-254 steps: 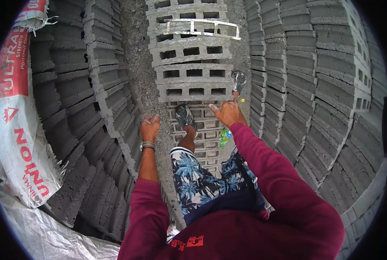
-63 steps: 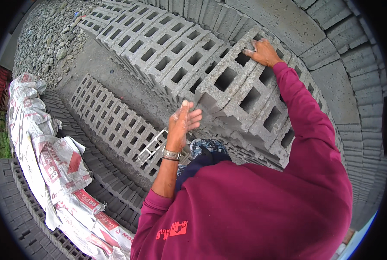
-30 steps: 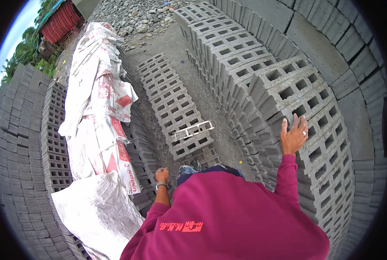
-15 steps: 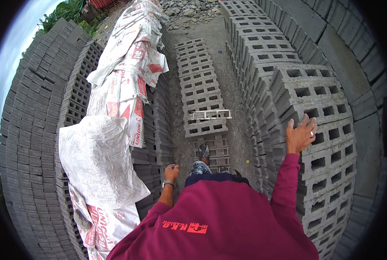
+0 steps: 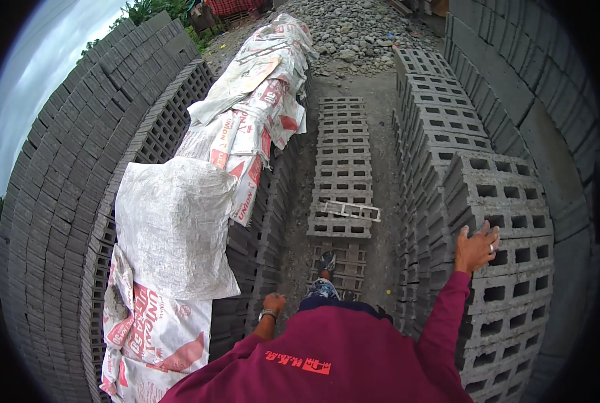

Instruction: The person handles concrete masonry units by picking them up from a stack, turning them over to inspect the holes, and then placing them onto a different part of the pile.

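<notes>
My right hand, with a ring on one finger, rests spread on the near blocks of the tall stack of grey concrete hollow blocks at the right. It grips nothing. My left hand hangs low by my side with its fingers curled in, a band at the wrist; I see nothing in it. The side of the sack-covered block stack is nearest to it. Ahead of my feet lies a low row of hollow blocks, with a pale, thin-barred rectangular frame lying across its near end.
Printed white and red sacks and a plain whitish sack cover the left stack. A slatted pallet lies under my feet. Narrow gravel strips flank the low row. More block walls rise at both sides; loose stones lie beyond.
The view has tilted up and shifted, so the stacks and low row appear lower and more stones show at the back. My right hand stays on the right stack; my left hand stays curled low.
</notes>
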Demonstrator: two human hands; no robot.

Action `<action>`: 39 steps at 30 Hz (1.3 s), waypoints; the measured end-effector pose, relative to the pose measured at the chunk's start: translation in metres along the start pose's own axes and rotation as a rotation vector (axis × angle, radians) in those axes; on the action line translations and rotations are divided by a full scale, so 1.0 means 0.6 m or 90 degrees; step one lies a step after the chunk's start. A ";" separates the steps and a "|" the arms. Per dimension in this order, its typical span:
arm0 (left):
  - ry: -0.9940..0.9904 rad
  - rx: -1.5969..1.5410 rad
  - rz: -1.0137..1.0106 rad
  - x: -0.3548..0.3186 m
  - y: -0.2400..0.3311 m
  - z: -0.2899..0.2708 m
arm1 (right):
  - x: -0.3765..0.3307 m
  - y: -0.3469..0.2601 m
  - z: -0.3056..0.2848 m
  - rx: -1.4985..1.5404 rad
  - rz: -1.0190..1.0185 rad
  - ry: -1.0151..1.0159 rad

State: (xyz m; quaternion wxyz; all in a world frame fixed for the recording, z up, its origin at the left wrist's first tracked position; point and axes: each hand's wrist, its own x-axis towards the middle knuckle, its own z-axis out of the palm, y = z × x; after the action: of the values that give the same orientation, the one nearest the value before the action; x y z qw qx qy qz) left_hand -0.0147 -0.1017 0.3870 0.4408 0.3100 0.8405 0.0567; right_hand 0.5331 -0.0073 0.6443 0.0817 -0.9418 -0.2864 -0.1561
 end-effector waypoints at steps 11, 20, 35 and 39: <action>-0.005 -0.003 0.085 0.002 0.066 0.002 | 0.000 0.027 -0.002 0.030 -0.068 -0.048; -0.045 -0.071 0.087 0.003 0.044 -0.005 | -0.002 0.023 0.001 0.041 -0.101 -0.032; -0.064 -0.097 0.000 -0.048 -0.011 -0.012 | -0.005 0.033 0.023 0.034 -0.125 0.013; -0.067 -0.101 0.013 -0.039 -0.001 -0.009 | -0.004 0.032 0.021 0.026 -0.120 0.013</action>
State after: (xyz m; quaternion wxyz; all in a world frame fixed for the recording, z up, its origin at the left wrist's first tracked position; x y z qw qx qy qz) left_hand -0.0092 -0.1143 0.4065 0.5067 0.2854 0.8059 0.1114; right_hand 0.5453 -0.0214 0.6302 0.0886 -0.9070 -0.3761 -0.1672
